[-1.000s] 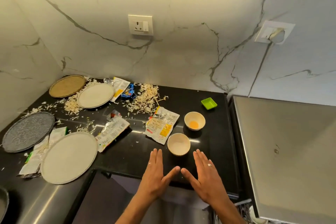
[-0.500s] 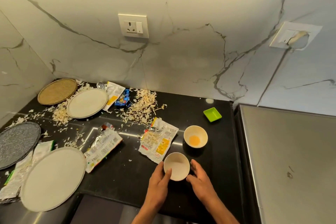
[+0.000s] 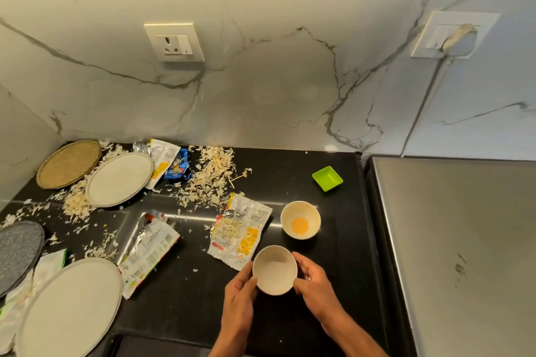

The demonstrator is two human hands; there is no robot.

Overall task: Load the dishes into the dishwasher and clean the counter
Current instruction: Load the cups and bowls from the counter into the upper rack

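— Fingers [image 3: 301, 262] of the right hand [image 3: 314, 284] and the left hand [image 3: 239, 293] curl round an empty white bowl [image 3: 274, 269], one on each side, at the front of the black counter [image 3: 333, 182].

— What lies near it?

— A torn noodle wrapper [image 3: 242, 230] touches its left edge. Just behind stands a second bowl [image 3: 300, 219] with orange residue, and farther back a green dish [image 3: 327, 178]. Left: three pale and woven plates, more wrappers and scattered shavings [image 3: 211, 177].
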